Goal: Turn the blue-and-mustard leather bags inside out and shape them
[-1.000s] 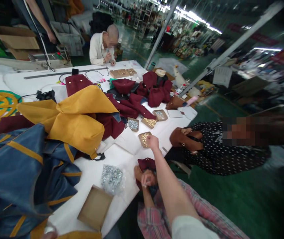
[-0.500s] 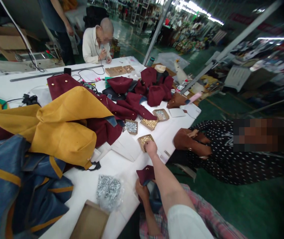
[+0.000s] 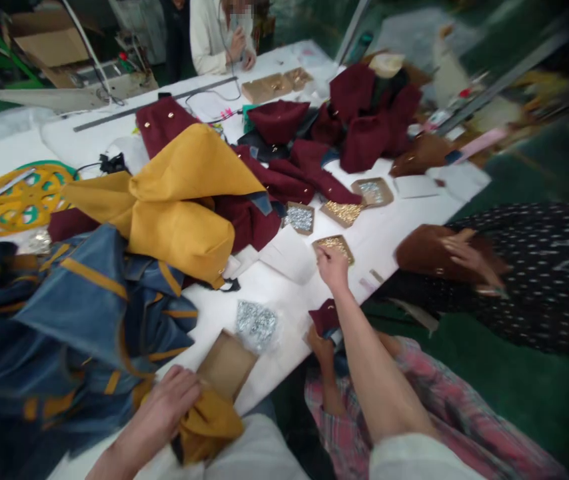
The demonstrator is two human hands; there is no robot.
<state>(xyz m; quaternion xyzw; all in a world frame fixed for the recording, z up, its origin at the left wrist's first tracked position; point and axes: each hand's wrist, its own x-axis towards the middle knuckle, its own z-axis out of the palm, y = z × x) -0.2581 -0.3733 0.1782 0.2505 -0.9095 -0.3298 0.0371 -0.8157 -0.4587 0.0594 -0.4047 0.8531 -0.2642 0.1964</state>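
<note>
My right hand (image 3: 333,263) reaches over a small cardboard box (image 3: 348,251) of gold-coloured metal pieces, its thumb and fingers pinched together at the near left side. What sits between the fingertips is too small to make out. My left hand (image 3: 177,395) lies over a yellow fabric piece (image 3: 210,427) in front of me, its fingers closed on the cloth. A shallow cardboard box (image 3: 228,363) stands just beyond that hand, with a clear bag of silvery metal pieces (image 3: 256,325) beside it. White sheets (image 3: 289,255) lie left of my right hand.
Blue bags with yellow straps (image 3: 79,293), yellow bags (image 3: 179,230) and maroon bags (image 3: 359,140) cover much of the table. More boxes hold silvery pieces (image 3: 298,218) and gold pieces (image 3: 343,212). A plaid-sleeved co-worker's hand (image 3: 320,343) holds maroon fabric; another person holds a brown bag (image 3: 422,250).
My left hand and the yellow fabric piece have come into view at the bottom. The view has shifted; my right hand remains at the gold pieces, now nearer the box's edge.
</note>
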